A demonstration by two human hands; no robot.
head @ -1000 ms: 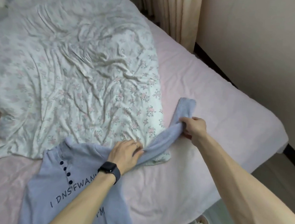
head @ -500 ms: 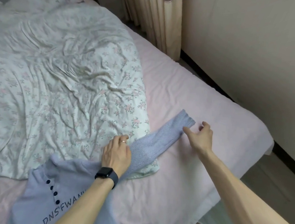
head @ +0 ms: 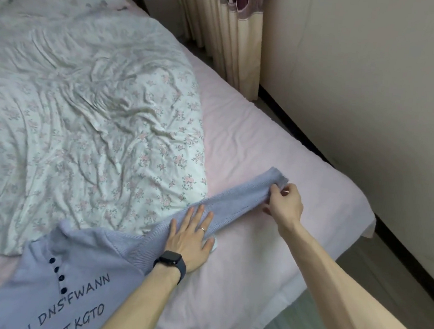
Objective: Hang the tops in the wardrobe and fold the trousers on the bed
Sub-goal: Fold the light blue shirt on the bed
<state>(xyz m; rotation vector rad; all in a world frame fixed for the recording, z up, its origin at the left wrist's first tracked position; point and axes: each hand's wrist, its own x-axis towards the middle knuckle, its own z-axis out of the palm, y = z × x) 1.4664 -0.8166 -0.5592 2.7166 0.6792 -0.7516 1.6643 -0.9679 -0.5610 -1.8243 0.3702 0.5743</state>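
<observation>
My right grip [head: 284, 205] pinches the cuff [head: 279, 177] of the sleeve [head: 236, 200] between thumb and fingertips, the other fingers loosely curled. My left grip [head: 188, 236] lies spread flat on the same sleeve near the shoulder, fingers straight, pressing the knit down. Between the two, the sleeve runs out in a fairly straight band. Its upper part crosses the corner of the floral duvet [head: 84, 113] and its end lies over the pink sheet of the bed [head: 309, 238]. The rest of the top [head: 78, 265] lies face up close to me, buttons [head: 58, 273] and printed letters showing, its neck edge against the duvet.

As I judge it, I am drawing this sleeve straight so the top is ready for hanging. I see neither hanger nor wardrobe from here.

To do it well, I should make the flat palm the anchor and pull from the cuff only along the sleeve's own line, low over the sheet. This is a ribbed knit and I expect it to stretch, so a light pull is enough. A hard tug at the cuff could stretch it out of shape. The duvet corner under the sleeve may drag along, so the palm should bear on the knit alone where it can.
</observation>
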